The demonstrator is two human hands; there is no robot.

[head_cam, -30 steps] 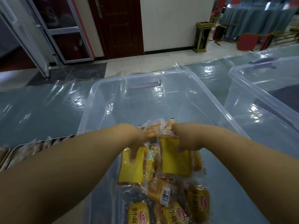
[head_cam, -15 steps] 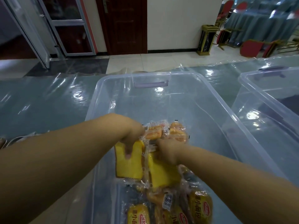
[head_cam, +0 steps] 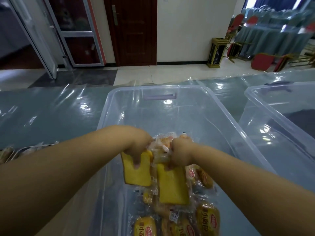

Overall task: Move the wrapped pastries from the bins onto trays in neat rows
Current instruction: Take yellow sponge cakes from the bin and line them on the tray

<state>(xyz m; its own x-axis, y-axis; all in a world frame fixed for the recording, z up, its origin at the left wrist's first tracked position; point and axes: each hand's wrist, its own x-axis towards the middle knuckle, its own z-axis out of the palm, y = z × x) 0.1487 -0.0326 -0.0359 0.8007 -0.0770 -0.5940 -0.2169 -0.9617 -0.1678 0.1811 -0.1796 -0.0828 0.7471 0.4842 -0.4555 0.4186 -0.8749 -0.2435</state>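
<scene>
Over the clear bin (head_cam: 109,106) on the table, both hands grip wrapped pastries. The left hand (head_cam: 138,147) curls round the top of one yellow slice (head_cam: 138,176), its thumb pressed on the flat face. The right hand (head_cam: 180,154) clutches the top of a second yellow slice (head_cam: 172,188) just beside the first, both raised above the pile. Crumpled clear wrappers (head_cam: 163,143) bunch between the two hands.

Below them, at the near end of the bin, lie the loose pastries (head_cam: 207,218) in yellow packs printed "小面包" with a red oval logo whose lettering is too small to read. A white barcode label (head_cam: 173,216) shows among them, unreadable.

At the far left, a tray (head_cam: 10,154) holds wrapped pastries. A second bin (head_cam: 272,106) stands to the right, and a glossy plastic sheet (head_cam: 42,113) covers the table.
</scene>
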